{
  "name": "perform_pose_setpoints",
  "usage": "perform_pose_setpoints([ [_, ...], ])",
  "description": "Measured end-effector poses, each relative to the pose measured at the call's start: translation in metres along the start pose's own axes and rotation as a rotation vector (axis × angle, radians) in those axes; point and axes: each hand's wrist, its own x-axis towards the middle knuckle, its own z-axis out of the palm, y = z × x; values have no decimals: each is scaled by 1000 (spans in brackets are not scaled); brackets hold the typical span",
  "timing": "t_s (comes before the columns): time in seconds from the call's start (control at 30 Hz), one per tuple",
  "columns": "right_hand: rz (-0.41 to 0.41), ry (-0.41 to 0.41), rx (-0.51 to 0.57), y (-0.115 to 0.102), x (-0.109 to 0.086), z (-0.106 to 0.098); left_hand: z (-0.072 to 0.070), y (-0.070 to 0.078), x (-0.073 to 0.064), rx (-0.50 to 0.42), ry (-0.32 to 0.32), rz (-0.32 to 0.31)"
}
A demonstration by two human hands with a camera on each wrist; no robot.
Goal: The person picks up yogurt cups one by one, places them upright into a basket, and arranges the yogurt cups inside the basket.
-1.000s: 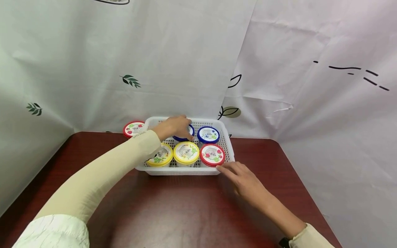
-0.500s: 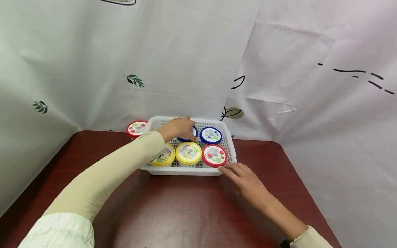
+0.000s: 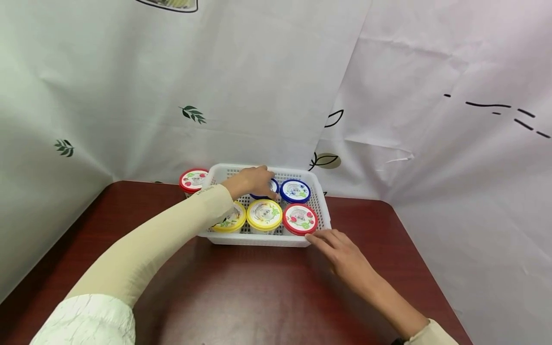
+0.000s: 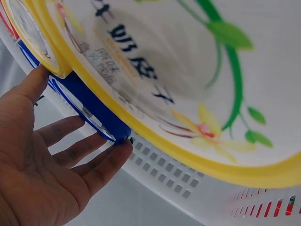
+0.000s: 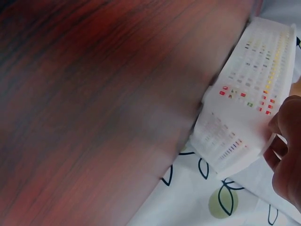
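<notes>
In the head view a white perforated basket holds several round lidded tubs. My left hand reaches over its left side and grips a blue-lidded tub in the back row. The left wrist view has the thumb on one side of that blue lid and the fingertips on the other. Another blue-lidded tub sits to its right. In front stand two yellow-lidded tubs and a red-lidded tub. My right hand holds the basket's front right corner, its fingertips at the rim.
A second red-lidded tub stands outside the basket, by its back left corner. The basket rests near the back of a dark red wooden table. White patterned cloth hangs behind and along the sides.
The head view has shifted slightly, so the scene sits a little further right and lower. Both hands keep their holds, and the tubs stay in the same places in the basket.
</notes>
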Motion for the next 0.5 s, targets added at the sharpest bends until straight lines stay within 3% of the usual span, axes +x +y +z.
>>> perform_pose_setpoints([
  [0.5,-4,6,-2,0,1,0,0,-4,-1,3,8,19],
])
